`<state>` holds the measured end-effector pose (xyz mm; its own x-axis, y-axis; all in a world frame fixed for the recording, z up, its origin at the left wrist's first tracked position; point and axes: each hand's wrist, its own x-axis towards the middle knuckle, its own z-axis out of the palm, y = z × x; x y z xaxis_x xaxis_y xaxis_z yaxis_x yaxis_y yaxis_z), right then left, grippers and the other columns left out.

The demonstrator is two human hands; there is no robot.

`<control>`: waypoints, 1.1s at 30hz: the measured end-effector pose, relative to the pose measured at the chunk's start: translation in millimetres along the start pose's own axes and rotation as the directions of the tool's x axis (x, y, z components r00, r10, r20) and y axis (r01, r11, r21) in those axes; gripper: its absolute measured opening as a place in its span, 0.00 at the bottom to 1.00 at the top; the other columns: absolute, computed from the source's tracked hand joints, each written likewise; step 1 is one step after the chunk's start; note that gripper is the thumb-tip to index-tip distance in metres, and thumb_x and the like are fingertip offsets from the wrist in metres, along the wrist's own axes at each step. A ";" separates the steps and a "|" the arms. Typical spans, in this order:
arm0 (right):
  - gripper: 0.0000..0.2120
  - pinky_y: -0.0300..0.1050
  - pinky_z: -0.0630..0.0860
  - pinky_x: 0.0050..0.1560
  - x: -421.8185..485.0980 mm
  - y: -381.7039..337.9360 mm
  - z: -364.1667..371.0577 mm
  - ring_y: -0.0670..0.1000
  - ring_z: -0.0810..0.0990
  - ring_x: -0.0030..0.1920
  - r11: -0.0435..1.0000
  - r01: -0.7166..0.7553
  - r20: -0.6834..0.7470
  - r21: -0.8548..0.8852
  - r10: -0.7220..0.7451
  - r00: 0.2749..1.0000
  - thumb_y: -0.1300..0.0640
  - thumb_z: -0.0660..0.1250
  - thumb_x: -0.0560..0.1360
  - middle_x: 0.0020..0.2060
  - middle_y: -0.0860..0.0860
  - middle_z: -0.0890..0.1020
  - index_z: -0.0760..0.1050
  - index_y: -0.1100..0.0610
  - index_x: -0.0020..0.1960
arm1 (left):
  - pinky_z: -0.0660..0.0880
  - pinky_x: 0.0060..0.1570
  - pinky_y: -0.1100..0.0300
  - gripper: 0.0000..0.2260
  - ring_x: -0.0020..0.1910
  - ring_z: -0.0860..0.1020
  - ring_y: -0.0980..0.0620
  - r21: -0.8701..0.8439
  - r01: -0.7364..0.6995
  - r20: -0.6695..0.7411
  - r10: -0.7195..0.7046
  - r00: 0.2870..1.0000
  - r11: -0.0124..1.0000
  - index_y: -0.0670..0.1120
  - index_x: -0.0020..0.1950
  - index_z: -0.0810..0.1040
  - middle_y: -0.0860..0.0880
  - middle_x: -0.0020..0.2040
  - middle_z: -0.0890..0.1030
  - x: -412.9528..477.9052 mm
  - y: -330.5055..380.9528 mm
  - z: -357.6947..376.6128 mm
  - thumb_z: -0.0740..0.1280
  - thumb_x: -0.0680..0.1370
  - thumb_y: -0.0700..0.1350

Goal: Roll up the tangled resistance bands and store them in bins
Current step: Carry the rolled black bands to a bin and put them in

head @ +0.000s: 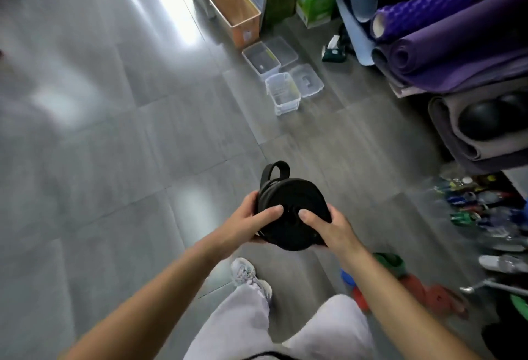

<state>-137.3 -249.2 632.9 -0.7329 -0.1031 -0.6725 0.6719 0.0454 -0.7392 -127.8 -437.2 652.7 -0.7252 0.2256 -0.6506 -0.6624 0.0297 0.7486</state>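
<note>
Hands clamp a black resistance band, wound into a flat coil, above a grey tiled floor in the head-camera view. The left hand and right hand each grip an edge, thumbs pressed on the coil's face, while a short loop end sticks out on top. This band looks rolled but not yet stored. The small clear bins and taller bins stand well apart ahead, and coloured bands lie loose on the floor near the person's right leg, so most of the job appears left. Fingers beneath the coil are hidden, the bins' contents are hard to make out, and clutter at the right edge is blurred.
</note>
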 end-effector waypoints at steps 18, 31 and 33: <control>0.25 0.56 0.82 0.45 267.4 -253.2 235.5 0.53 0.83 0.47 0.983 0.079 0.143 -0.166 -0.055 0.988 0.46 0.76 0.61 0.48 0.52 0.83 0.76 0.51 0.55 | 0.79 0.42 0.59 0.21 0.49 0.82 0.56 -0.193 -0.163 -0.246 0.113 0.963 0.968 0.54 0.60 0.71 0.51 0.55 0.80 152.7 198.6 -309.3 0.69 0.69 0.52; 0.14 0.53 0.82 0.47 444.6 -432.4 382.5 0.51 0.82 0.48 0.968 0.119 0.183 -0.219 -0.079 0.980 0.51 0.74 0.69 0.49 0.50 0.82 0.73 0.48 0.52 | 0.79 0.43 0.57 0.24 0.53 0.81 0.51 -0.243 -0.196 -0.285 0.123 0.951 0.950 0.50 0.64 0.71 0.47 0.58 0.79 271.5 349.1 -514.9 0.68 0.69 0.54; 0.14 0.55 0.81 0.48 480.7 -459.7 418.9 0.52 0.82 0.48 0.969 0.115 0.167 -0.220 -0.079 0.983 0.51 0.74 0.69 0.48 0.51 0.82 0.74 0.48 0.51 | 0.79 0.42 0.58 0.26 0.53 0.81 0.52 -0.228 -0.188 -0.274 0.122 0.954 0.955 0.50 0.65 0.70 0.48 0.58 0.79 296.4 373.1 -564.3 0.68 0.69 0.54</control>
<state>-753.8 -735.9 664.7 -0.7554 -0.2712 -0.5965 0.5428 0.2510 -0.8015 -696.0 -908.7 667.0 -0.8242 -0.0476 -0.5643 -0.5397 -0.2357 0.8082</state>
